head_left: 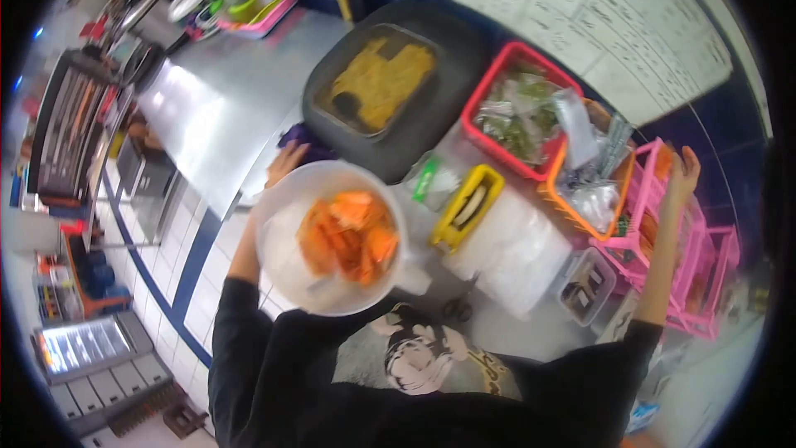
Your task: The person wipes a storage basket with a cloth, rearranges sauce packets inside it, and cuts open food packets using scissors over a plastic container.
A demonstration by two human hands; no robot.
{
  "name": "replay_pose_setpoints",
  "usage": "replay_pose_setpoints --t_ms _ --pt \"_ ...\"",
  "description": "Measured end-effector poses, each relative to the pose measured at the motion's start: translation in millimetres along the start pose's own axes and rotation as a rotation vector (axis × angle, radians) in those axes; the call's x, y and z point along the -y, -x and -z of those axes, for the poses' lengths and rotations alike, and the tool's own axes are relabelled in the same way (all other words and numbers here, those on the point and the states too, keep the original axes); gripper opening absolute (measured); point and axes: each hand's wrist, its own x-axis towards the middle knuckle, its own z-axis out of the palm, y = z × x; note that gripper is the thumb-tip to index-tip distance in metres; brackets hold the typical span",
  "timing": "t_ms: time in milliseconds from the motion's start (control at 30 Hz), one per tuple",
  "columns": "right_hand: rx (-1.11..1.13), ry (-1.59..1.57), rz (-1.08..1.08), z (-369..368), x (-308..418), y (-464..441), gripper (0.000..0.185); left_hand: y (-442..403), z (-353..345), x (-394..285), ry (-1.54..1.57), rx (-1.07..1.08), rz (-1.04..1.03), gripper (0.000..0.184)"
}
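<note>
My left hand (286,164) is beyond the upper left rim of a white plastic pitcher (278,253), its fingers stretched beside a bunched purple cloth (305,141). The pitcher hides part of my left forearm and holds orange pieces (348,236) whose kind I cannot make out. Its handle points right. My right hand (685,168) is raised at the far end of a pink plastic basket (651,187), fingers apart. Something orange lies beside that hand inside the basket. Whether my fingers touch it is too blurred to tell.
A dark square bin (452,41) with yellowish food in its opening stands ahead. Right of it are a red basket (516,168) of packets, an orange basket (590,220), a yellow holder (448,236), plastic bags (510,249) and a clear tub (584,286). Scissors (458,309) lie near my shirt.
</note>
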Motion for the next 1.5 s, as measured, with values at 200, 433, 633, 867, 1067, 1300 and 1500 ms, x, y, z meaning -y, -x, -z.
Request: replay_pose_setpoints --t_ms 200,433,633,867,1067,1300,1500 --pt "0.533 -0.044 0.31 -127 226 148 0.037 11 -36 12 -0.033 0.093 0.14 0.051" --pt "1.135 -0.156 0.785 -306 324 263 0.051 -25 -4 29 0.356 -0.347 0.094 0.011" --pt "1.503 -0.314 0.743 -390 367 355 0.058 -49 136 -49 1.024 -0.509 0.208 0.007" --pt "1.4 -0.187 0.711 -341 382 354 0.027 -46 159 -71 0.983 -0.545 0.024 0.006" --pt "0.978 -0.09 0.725 -272 349 328 0.053 -45 188 -132 0.766 -0.387 0.056 0.016" --pt "0.482 0.137 0.039 -59 261 322 0.028 -42 190 -180 0.283 0.326 -0.808 0.038" --pt "0.603 0.479 -0.368 23 128 471 0.014 -46 72 -215 0.152 0.64 -1.304 0.025"
